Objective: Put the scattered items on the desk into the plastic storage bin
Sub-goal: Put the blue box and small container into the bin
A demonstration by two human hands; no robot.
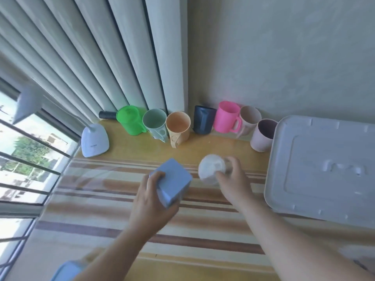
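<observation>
Hands work both at once over the middle of the counter (125, 142), which suggests two items are being gathered in one pass. The left hand (151, 201) wraps its grip round a blue box (172, 180), thumb on top and fingers beneath, tilting it up off the striped surface so it can be carried. The right hand (231, 179) has its grip clamped on a small clear jar with a white lid (211, 169), fingers curled over the side, lid facing the camera. Just beside it, at the right edge of the counter, sits the plastic storage bin (324, 169) with its grey lid on; I judge the lid must come off before anything goes in. Along the back edge, against the wall and the curtain, stand a green jug (129, 120) and a row of cups (178, 126), upright and close together, not yet gathered. A white lamp base (94, 141) occupies the back left corner.
</observation>
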